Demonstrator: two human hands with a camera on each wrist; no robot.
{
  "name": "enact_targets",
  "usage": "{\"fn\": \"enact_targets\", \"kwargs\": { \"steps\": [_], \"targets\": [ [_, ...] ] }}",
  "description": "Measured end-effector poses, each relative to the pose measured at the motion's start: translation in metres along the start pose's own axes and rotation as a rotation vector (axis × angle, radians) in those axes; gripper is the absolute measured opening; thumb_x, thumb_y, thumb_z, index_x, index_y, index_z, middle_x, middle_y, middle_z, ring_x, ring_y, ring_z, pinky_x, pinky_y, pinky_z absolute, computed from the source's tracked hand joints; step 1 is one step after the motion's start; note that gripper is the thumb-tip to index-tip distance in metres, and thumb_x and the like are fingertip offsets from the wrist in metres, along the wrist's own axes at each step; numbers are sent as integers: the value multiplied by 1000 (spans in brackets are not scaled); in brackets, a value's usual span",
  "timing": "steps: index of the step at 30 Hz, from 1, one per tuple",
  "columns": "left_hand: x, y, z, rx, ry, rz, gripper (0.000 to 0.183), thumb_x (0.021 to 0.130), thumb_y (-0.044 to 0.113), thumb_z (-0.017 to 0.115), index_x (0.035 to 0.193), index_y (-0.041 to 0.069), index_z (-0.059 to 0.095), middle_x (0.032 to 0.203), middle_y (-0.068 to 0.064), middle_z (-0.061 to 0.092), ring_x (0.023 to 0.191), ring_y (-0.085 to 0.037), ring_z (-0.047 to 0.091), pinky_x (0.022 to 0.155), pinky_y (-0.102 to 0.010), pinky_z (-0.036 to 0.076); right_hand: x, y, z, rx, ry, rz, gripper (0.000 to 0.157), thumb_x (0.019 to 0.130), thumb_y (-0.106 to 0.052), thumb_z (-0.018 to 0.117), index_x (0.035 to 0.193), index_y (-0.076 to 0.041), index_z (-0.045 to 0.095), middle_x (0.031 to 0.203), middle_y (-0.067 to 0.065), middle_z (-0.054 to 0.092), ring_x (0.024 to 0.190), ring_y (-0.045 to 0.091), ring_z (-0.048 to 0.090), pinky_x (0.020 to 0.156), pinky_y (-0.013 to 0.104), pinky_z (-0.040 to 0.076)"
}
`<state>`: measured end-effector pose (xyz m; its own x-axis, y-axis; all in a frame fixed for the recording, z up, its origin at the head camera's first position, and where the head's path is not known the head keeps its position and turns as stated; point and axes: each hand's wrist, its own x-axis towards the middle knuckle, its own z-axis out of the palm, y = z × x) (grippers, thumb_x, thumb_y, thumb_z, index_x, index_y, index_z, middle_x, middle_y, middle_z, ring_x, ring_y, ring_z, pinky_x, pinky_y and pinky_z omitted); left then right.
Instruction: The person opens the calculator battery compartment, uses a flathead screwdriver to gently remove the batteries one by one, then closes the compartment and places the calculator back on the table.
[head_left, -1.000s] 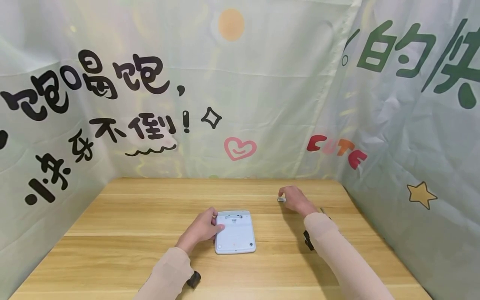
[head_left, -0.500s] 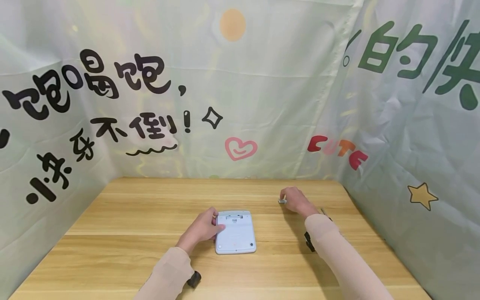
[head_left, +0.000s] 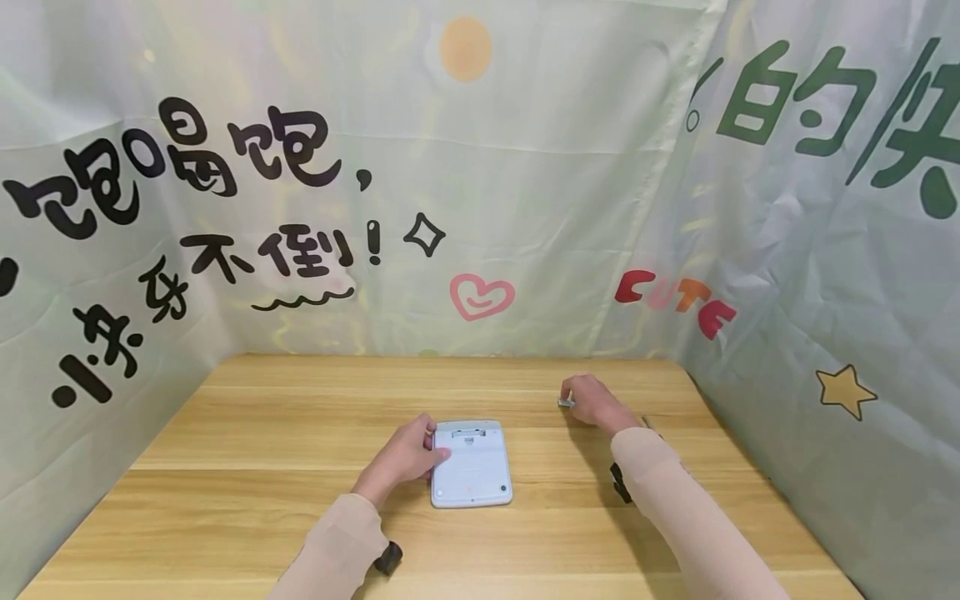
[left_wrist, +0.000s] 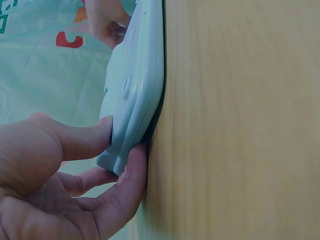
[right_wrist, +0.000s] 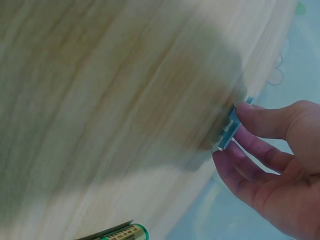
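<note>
A pale blue calculator lies back side up on the wooden table, its battery compartment uncovered near the far edge. My left hand grips its left edge; in the left wrist view the thumb presses the back while fingers reach under the rim. Farther off to the right, my right hand pinches a small light blue battery cover between thumb and fingertips. That cover is at or just above the table surface; whether it touches, I cannot tell.
A green and gold battery lies at the bottom of the right wrist view, beside a thin dark strip. In the head view, my right forearm partly hides a thin object. Printed cloth hangs around the table.
My right hand, holding the cover, has lowered very slightly toward the table. The left hand and the calculator have stayed put.
</note>
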<state>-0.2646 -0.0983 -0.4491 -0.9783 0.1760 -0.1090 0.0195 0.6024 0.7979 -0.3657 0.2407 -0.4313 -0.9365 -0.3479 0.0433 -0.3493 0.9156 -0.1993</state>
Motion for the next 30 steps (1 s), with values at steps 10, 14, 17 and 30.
{"fn": "enact_targets", "kwargs": {
  "steps": [10,14,17,30],
  "targets": [
    [-1,1,-1,-4,-4,7,39,96,12,73,127,0,52,100,-11,55,81,-20,58,64,-30,56,-1,-1,-2,-31,-42,20,25,84,13,66,104,0,72,115,21,70,103,34,66,84,44,55],
    [-2,1,-1,-3,-5,4,39,96,12,73,127,0,52,100,-12,55,81,-20,58,64,-30,56,0,-1,-3,-23,-45,21,25,82,13,67,104,1,71,116,22,70,99,31,64,82,43,55],
    [-2,1,-1,3,-2,3,39,96,12,73,127,0,52,100,-11,55,81,-20,58,64,-30,56,-1,-2,-5,-15,-36,23,24,82,11,69,104,1,71,113,22,71,95,30,64,80,42,55],
    [-1,2,0,7,2,-4,39,96,13,73,127,0,53,101,-12,56,82,-20,58,65,-30,57,1,-18,-11,-4,-21,-29,22,86,7,70,106,0,73,110,17,74,105,37,68,90,49,56]
  ]
}}
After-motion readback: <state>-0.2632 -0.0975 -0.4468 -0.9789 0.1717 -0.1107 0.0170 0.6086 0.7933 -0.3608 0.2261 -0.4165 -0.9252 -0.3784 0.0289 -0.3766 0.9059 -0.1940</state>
